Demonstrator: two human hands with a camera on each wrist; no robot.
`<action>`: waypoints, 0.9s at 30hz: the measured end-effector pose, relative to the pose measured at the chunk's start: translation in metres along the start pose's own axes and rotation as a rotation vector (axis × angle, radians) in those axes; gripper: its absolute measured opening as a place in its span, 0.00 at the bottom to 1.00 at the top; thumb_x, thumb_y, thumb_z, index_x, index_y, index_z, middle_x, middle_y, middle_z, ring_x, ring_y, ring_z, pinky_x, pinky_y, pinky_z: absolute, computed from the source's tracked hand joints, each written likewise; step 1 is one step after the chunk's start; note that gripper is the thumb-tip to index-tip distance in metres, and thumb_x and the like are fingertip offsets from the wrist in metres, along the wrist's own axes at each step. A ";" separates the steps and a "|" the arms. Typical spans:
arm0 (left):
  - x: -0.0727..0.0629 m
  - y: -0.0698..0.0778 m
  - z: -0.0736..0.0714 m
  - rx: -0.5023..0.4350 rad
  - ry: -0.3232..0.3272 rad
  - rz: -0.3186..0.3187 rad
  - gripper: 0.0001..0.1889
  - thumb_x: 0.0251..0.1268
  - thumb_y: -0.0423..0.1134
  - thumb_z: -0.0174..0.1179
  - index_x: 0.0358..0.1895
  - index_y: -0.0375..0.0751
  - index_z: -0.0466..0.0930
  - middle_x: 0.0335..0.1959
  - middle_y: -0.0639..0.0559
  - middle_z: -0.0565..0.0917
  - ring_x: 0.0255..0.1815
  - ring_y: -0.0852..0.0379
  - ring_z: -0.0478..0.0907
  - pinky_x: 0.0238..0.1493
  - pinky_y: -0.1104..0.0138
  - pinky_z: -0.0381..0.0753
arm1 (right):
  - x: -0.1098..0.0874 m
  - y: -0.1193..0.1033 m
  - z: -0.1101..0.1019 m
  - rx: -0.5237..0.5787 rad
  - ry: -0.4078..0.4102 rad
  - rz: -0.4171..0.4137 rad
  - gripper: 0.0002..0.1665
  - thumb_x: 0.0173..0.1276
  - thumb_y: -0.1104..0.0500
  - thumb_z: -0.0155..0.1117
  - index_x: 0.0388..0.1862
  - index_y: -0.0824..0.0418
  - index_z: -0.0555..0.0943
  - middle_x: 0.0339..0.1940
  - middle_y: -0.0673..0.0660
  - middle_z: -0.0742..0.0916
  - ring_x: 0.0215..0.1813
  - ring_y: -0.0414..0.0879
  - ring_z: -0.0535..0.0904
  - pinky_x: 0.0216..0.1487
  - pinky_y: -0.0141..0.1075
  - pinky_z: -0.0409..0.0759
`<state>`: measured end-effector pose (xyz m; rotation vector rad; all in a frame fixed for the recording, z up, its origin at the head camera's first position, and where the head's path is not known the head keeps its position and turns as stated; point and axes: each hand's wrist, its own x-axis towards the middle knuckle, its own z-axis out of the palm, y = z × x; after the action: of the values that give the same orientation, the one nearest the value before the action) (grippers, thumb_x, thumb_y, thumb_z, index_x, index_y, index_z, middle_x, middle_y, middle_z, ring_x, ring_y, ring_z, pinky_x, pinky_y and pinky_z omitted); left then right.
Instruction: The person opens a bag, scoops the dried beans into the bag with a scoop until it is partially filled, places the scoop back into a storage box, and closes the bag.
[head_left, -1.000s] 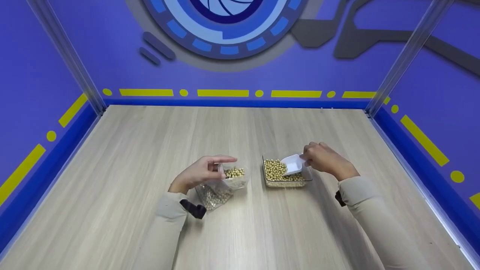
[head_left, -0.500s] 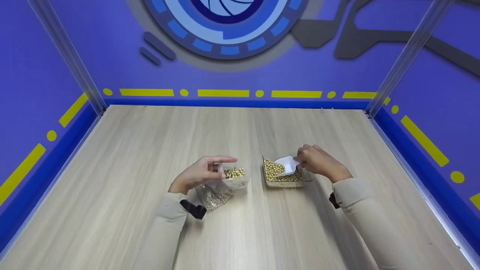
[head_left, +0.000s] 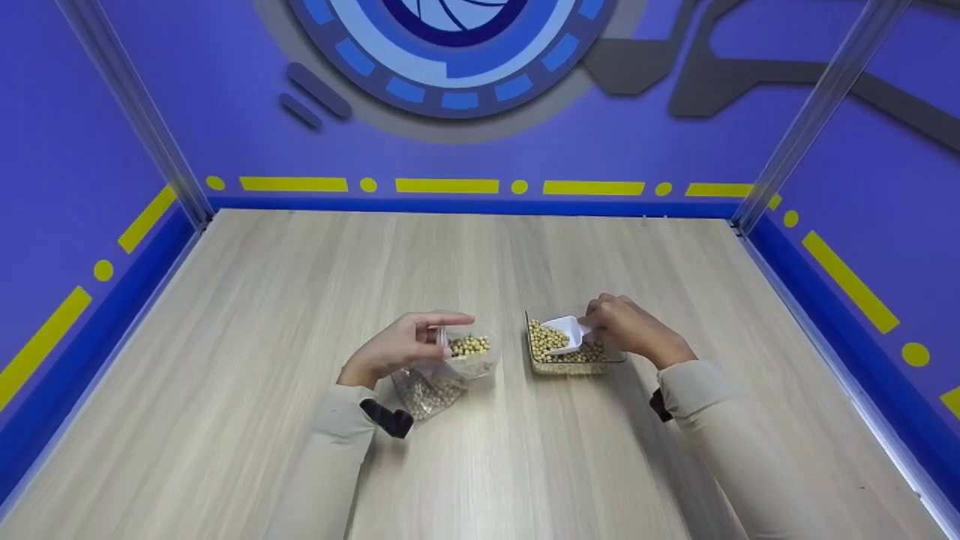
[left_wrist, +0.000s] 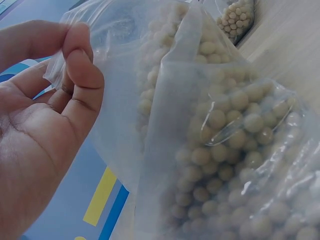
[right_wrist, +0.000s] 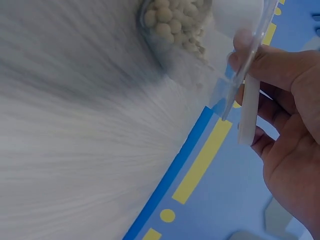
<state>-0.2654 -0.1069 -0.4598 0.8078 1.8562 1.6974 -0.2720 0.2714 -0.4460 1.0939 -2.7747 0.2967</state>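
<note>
My left hand [head_left: 390,349] pinches the upper edge of a clear plastic bag [head_left: 427,394] between thumb and fingers. Round yellowish soybeans fill the bag, and some show through its open mouth; in the left wrist view the bag [left_wrist: 160,115] takes up most of the picture. To the right, a clear rectangular container [head_left: 574,369] holds more soybeans [head_left: 546,339]. My right hand [head_left: 634,328] grips a white scoop [head_left: 568,331] by its handle [right_wrist: 249,112]. The scoop's blade lies tilted among the beans, its front edge toward the left wall.
Bag and container stand a short gap apart on a light wood-grain table [head_left: 315,277]. A blue wall [head_left: 450,157] with yellow dashes closes off the back, with more walls on both sides. Each wrist carries a small black camera mount [head_left: 386,418].
My right hand has moved left with the scoop, its blade travelling through the beans toward the container's left side. The left hand and the bag have stayed in place.
</note>
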 end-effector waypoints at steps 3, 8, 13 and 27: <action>0.001 -0.001 0.000 -0.007 0.001 -0.007 0.29 0.60 0.24 0.58 0.67 0.34 0.68 0.25 0.58 0.74 0.20 0.69 0.65 0.25 0.76 0.70 | 0.000 0.000 0.001 0.019 -0.004 0.017 0.13 0.55 0.71 0.68 0.40 0.65 0.88 0.30 0.57 0.86 0.32 0.50 0.76 0.33 0.42 0.74; 0.001 -0.001 0.001 -0.002 0.006 0.006 0.29 0.59 0.24 0.58 0.67 0.33 0.68 0.42 0.50 0.77 0.21 0.69 0.65 0.26 0.76 0.70 | 0.000 0.001 0.002 0.053 -0.029 0.029 0.10 0.56 0.70 0.68 0.38 0.66 0.88 0.29 0.57 0.85 0.31 0.48 0.74 0.32 0.40 0.73; 0.002 -0.001 0.001 0.000 0.007 0.001 0.29 0.59 0.24 0.58 0.67 0.35 0.69 0.59 0.37 0.73 0.22 0.69 0.66 0.27 0.76 0.70 | -0.001 0.001 0.003 0.070 -0.053 0.044 0.09 0.56 0.70 0.68 0.37 0.65 0.88 0.28 0.57 0.84 0.30 0.47 0.72 0.32 0.39 0.71; 0.002 0.000 0.001 0.029 0.015 -0.006 0.29 0.59 0.24 0.58 0.67 0.36 0.70 0.42 0.49 0.75 0.19 0.69 0.63 0.24 0.75 0.67 | -0.005 0.011 0.011 0.122 0.024 0.012 0.12 0.55 0.72 0.67 0.39 0.67 0.87 0.30 0.58 0.86 0.32 0.50 0.75 0.34 0.42 0.73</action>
<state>-0.2661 -0.1048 -0.4603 0.8024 1.8951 1.6813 -0.2769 0.2800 -0.4595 1.0918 -2.7750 0.4828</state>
